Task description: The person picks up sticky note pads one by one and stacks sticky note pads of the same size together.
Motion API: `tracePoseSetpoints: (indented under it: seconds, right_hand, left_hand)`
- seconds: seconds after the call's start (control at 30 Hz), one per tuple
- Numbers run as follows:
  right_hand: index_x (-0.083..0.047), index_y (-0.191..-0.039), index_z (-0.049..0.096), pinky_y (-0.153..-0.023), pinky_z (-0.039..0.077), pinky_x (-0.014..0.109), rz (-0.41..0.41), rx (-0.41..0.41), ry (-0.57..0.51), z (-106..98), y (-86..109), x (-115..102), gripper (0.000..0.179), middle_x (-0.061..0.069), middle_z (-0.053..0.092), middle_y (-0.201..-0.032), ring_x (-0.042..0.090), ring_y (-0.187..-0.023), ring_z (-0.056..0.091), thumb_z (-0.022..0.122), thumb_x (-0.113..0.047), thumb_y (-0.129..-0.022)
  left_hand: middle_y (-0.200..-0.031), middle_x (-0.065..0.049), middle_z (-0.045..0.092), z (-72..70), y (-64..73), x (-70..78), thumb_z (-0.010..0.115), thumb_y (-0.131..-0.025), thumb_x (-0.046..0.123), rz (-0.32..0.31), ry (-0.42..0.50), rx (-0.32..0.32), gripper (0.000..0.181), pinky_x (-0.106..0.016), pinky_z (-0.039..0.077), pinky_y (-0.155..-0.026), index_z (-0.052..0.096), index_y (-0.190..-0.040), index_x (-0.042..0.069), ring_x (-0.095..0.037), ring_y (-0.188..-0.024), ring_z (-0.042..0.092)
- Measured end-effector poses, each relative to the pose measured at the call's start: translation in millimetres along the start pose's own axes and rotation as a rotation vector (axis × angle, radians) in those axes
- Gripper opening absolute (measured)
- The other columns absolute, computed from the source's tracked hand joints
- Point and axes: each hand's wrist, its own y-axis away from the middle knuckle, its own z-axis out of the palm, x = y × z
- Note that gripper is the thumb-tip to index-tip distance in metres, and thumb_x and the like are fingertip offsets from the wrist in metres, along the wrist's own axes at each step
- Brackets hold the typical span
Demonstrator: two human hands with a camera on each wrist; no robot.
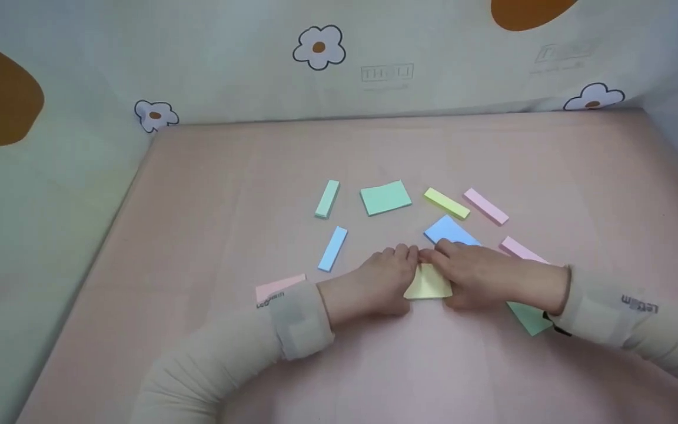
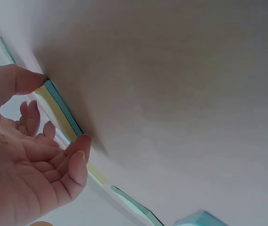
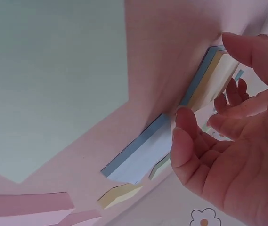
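Near the front middle of the pink surface, a yellow sticky-note pad [image 1: 427,285] lies between both hands. Against it is a blue pad, whose edge [image 2: 64,107] shows beside the yellow in both wrist views. My left hand [image 1: 389,280] grips the left side of this stack, thumb at the near corner and fingers at the far one. On the opposite side, my right hand [image 1: 477,274] holds it the same way. Another blue pad [image 1: 449,231] lies just beyond the right hand, partly covered by its fingers.
Farther back lie a green pad [image 1: 386,198], a green strip pad [image 1: 327,199], a yellow strip pad [image 1: 446,203] and a pink one [image 1: 486,206]. A blue strip pad [image 1: 332,249] and pink pad [image 1: 279,286] are at left. Under the right wrist shows a green pad [image 1: 528,318].
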Motion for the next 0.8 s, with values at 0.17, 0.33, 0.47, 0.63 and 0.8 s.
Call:
tracePoseSetpoints:
  seconds: [0.17, 0.33, 0.47, 0.63, 0.8]
  right_hand:
    - [0.003, -0.122, 0.043, -0.080, 0.044, 0.038, -0.003, 0.022, -0.029, 1, -1.5, -1, 0.060, 0.010, 0.050, -0.101, 0.025, -0.092, 0.049, 0.069, -0.008, -0.070]
    - [0.005, -0.124, 0.041, -0.087, 0.043, 0.041, 0.010, -0.004, -0.090, 1, -2.7, -1, 0.062, 0.013, 0.049, -0.108, 0.028, -0.099, 0.049, 0.068, -0.004, -0.070]
    - [0.005, -0.124, 0.040, -0.085, 0.044, 0.041, 0.044, -0.026, -0.123, 2, -2.7, -2, 0.061, 0.013, 0.047, -0.108, 0.026, -0.096, 0.049, 0.068, -0.003, -0.071]
    - [0.007, -0.120, 0.042, -0.076, 0.045, 0.037, 0.065, -0.018, -0.135, 4, -2.8, -5, 0.056, 0.013, 0.045, -0.104, 0.023, -0.086, 0.049, 0.066, -0.001, -0.069]
    - [0.008, -0.114, 0.046, -0.069, 0.045, 0.034, 0.083, 0.007, -0.165, 5, -2.6, -7, 0.051, 0.014, 0.045, -0.103, 0.022, -0.080, 0.049, 0.064, 0.002, -0.067]
  left_hand:
    - [-0.128, -0.012, 0.042, 0.0, -1.4, 1.5, 0.068, -0.077, 0.029, -0.024, 0.097, 0.011, 0.089, -0.028, 0.043, -0.090, 0.017, -0.144, 0.001, -0.018, -0.099, 0.045]
    - [-0.123, -0.011, 0.044, -0.1, -1.7, 4.3, 0.067, -0.078, 0.025, -0.031, 0.121, 0.002, 0.088, -0.026, 0.044, -0.085, 0.015, -0.145, 0.001, -0.016, -0.095, 0.045]
    - [-0.119, -0.011, 0.045, 0.4, -0.3, 7.8, 0.066, -0.079, 0.021, -0.032, 0.112, 0.008, 0.085, -0.024, 0.045, -0.082, 0.016, -0.144, 0.000, -0.016, -0.093, 0.045]
    - [-0.113, -0.011, 0.047, 1.0, -1.0, 9.7, 0.066, -0.078, 0.017, -0.040, 0.111, 0.016, 0.079, -0.023, 0.045, -0.076, 0.022, -0.143, 0.000, -0.016, -0.089, 0.046]
    - [-0.107, -0.009, 0.046, 0.5, -2.0, 10.8, 0.069, -0.076, 0.014, -0.088, 0.194, 0.010, 0.077, -0.022, 0.044, -0.068, 0.028, -0.141, 0.006, -0.015, -0.084, 0.046]
